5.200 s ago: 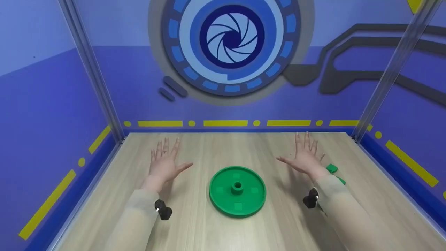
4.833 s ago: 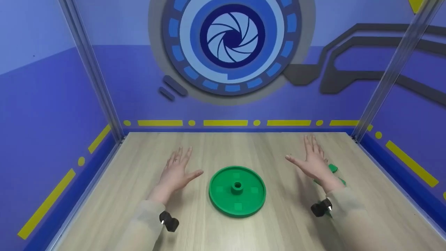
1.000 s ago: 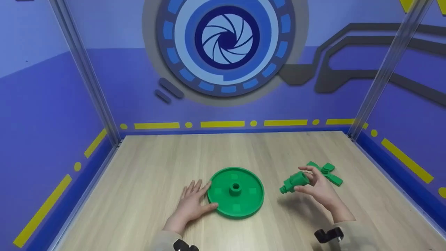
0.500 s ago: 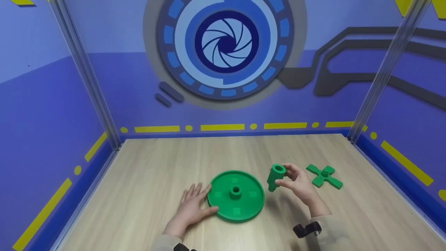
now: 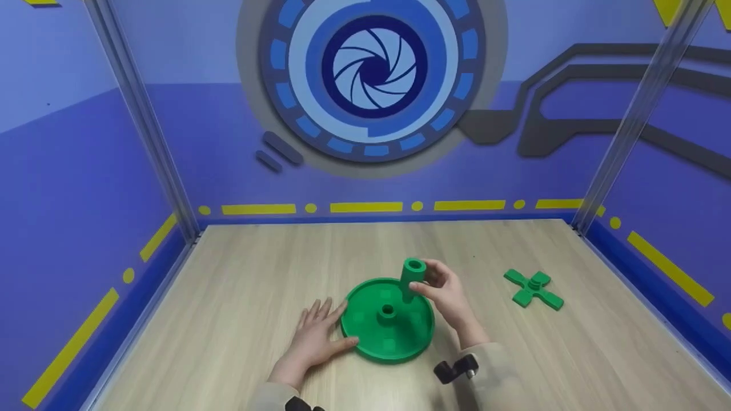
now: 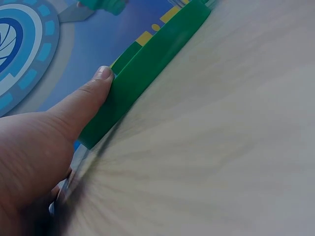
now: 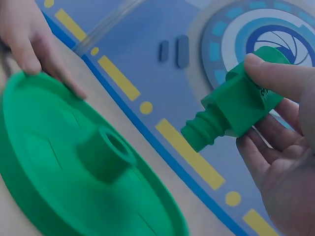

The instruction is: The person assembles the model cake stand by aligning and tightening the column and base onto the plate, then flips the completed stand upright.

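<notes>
- My right hand (image 5: 447, 294) pinches a green, plastic-looking hollow cylinder (image 5: 412, 276), thumb on one side, fingers curled on the other.
- I hold that cylinder nearly upright above the far right part of a round green plastic-looking disc (image 5: 365, 339), its open wide end up and its narrow threaded end (image 7: 201, 131) down, apart from the disc.
- The disc lies flat on the pale wood-grain worktop (image 5: 268, 254), with a raised rim and a short hollow hub (image 5: 387, 316) in its middle.
- My left hand (image 5: 316, 341) is spread wide, fingers fairly straight, thumb and index finger touching the disc's left edge.
- To my right, well apart from the disc, a flat green four-armed cross (image 5: 532, 289) with a round stub at its centre lies on the worktop.
- Behind it all stands a blue wall (image 5: 205, 142) with yellow dashes and dots along its foot.
</notes>
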Tool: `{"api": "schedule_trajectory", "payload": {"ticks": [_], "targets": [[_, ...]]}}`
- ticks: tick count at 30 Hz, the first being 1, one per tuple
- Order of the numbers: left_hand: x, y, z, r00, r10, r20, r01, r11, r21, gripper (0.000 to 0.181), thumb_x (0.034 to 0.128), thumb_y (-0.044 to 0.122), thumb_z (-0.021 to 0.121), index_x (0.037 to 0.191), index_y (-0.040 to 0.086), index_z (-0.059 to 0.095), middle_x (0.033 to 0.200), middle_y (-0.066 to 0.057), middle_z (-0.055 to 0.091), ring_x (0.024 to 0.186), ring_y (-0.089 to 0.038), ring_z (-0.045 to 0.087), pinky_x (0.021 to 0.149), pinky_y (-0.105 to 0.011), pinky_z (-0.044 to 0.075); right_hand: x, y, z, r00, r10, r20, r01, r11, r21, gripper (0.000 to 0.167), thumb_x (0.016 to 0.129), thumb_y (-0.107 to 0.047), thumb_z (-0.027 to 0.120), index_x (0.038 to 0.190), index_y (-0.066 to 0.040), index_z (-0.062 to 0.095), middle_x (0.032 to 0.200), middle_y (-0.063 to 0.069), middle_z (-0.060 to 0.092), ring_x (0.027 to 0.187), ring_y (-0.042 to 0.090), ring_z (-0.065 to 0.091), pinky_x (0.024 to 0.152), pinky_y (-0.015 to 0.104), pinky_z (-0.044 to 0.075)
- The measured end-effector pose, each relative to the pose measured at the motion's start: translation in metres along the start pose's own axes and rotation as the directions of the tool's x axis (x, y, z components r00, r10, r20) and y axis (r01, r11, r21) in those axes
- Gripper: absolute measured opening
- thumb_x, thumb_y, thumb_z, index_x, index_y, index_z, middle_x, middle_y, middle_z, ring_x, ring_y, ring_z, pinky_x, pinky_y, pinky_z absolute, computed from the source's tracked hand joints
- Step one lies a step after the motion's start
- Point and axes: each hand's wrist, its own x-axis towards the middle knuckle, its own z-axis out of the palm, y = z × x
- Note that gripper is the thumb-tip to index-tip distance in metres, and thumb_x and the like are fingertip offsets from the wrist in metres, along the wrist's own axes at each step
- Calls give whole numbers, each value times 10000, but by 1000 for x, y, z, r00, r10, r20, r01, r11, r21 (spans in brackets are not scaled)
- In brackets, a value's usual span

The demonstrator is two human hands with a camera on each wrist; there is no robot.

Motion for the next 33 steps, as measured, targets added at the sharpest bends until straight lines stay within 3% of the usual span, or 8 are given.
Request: {"api": "schedule_trajectory", "payload": {"ticks": [7,13,16,23,33], "targets": [[2,2,-2,1000,3,3,-3,1000,12,929,870,662,696,1609,204,369,1689,-230,255,1584,-487,121,1285,-675,37,2,5,25,1000,5,-14,-5,1000,-1,464,893,-42,779,1335,-45,637,1272,90,713,1201,165,658,1150,436,499],[2,2,-1,1000,0,9,0,1000,21,930,870,679,685,1611,215,365,1693,-223,249,1584,-485,121,1284,-676,38,-1,13,36,1000,-11,8,11,1000,-20,512,905,-62,773,1392,-70,613,1324,118,698,1241,219,651,1135,435,512],[1,1,0,1000,-4,10,4,1000,22,934,866,689,681,1611,220,366,1694,-221,247,1586,-483,116,1286,-674,31,-3,18,38,999,-17,32,18,1000,-20,552,916,-61,762,1436,-61,576,1376,142,669,1299,266,624,1170,491,475],[0,0,1,1000,2,0,-2,1000,24,935,863,687,684,1607,212,375,1689,-233,253,1582,-491,122,1283,-679,34,-5,27,41,999,-20,48,22,999,-45,547,915,-74,767,1427,-53,576,1382,150,663,1320,291,607,1185,533,446],[-2,3,-1,1000,5,-11,-5,1000,7,925,866,663,700,1599,192,391,1683,-242,262,1579,-497,129,1282,-682,40,-3,32,42,997,-6,79,6,1000,2,571,890,-35,771,1421,-8,563,1387,203,646,1328,320,594,1181,531,447]]}}
